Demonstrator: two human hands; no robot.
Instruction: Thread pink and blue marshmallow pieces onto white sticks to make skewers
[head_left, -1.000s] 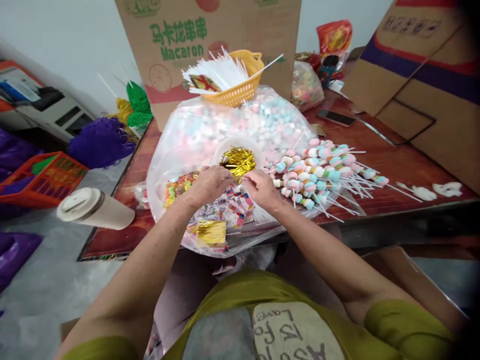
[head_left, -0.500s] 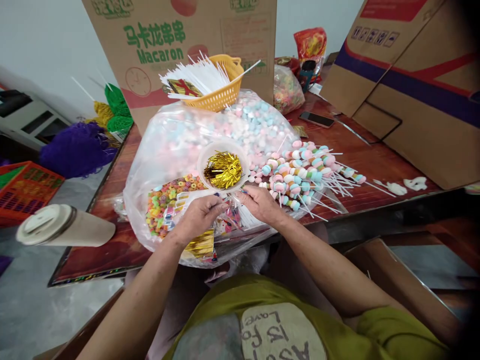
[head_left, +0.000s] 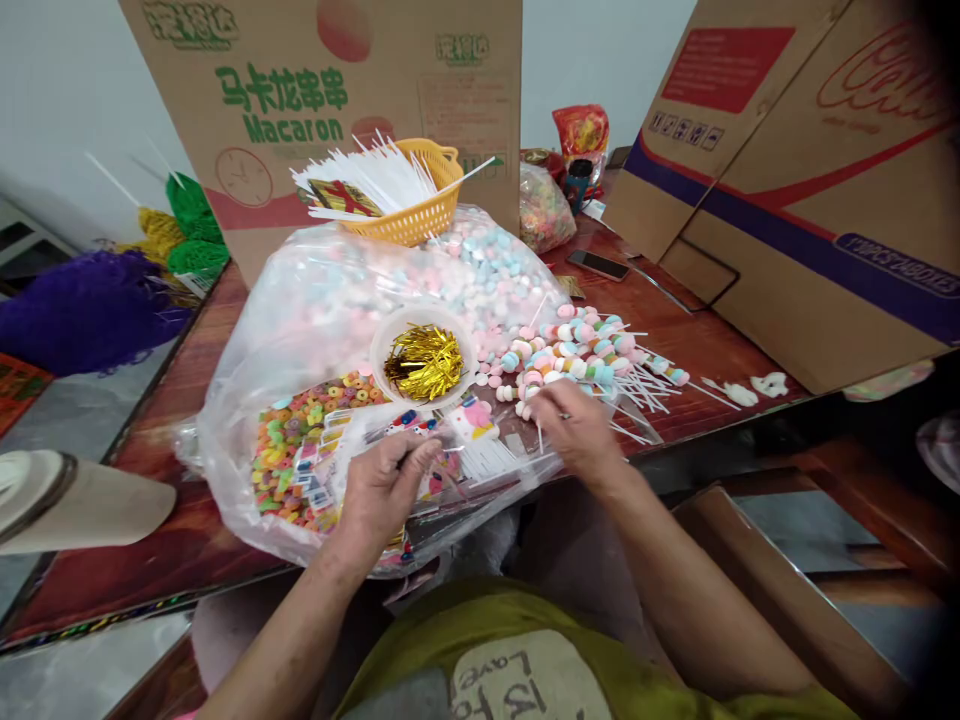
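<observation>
My left hand (head_left: 388, 487) is pinched, thumb against forefinger, above the printed cards and small packets (head_left: 472, 415). A thin clear film seems to show at its fingertips, but I cannot make out what it is. My right hand (head_left: 577, 430) is slightly blurred, its fingers curled at the near edge of a heap of marshmallow skewers (head_left: 592, 350). Whether it grips one is hidden. Between and beyond the hands stands a white bowl (head_left: 381, 375) of gold twist ties (head_left: 427, 362). Ring-shaped gummies (head_left: 289, 460) lie left of it.
Behind the bowl spreads a large clear bag of marshmallows (head_left: 300, 290). A yellow basket (head_left: 409, 225) of white sticks rests at its back, before a Macaron carton (head_left: 300, 50). A lidded cup (head_left: 97, 500) is at left; a phone (head_left: 598, 264) and another carton (head_left: 787, 220) are at right.
My hands were close together below the bowl and are now apart. My right hand has moved right to the skewers, while my left stays pinched. The view has shifted right.
</observation>
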